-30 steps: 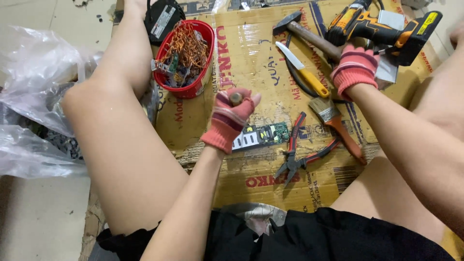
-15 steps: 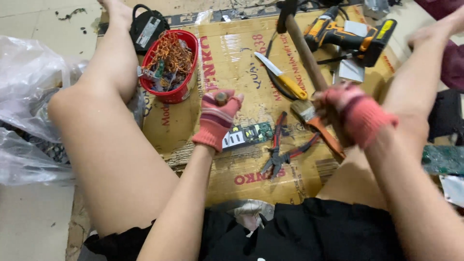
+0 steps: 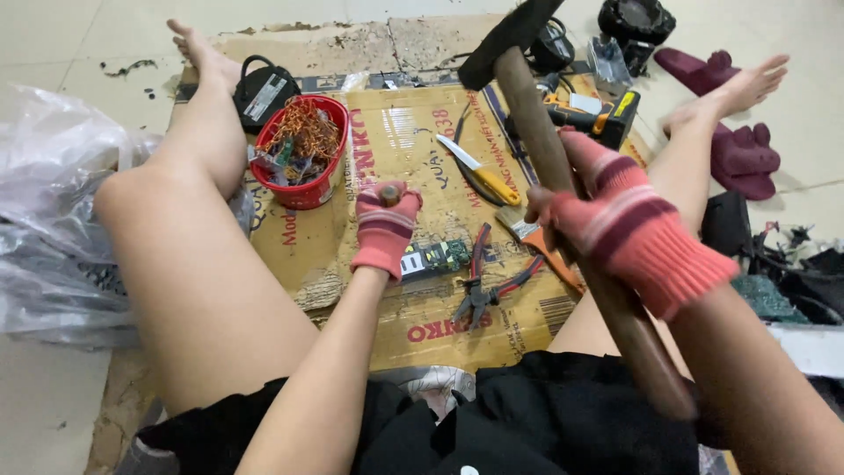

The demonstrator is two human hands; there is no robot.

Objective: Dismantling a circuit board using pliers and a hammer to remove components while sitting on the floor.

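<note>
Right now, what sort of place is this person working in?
Likely an informal floor workspace for stripping electronics, not a bench. Flattened cardboard covers the tiled floor, with a green circuit board, pliers and a red basket of wire scraps on it. The right hand grips a hammer.

Hammer: long brown wooden handle, dark metal head, raised high and tilted, head up near top edge. Chisel: only rounded brown butt end shows, upright, probably a punch or chisel. Circuit board: small, green, flat on cardboard, just beside chisel.
</note>
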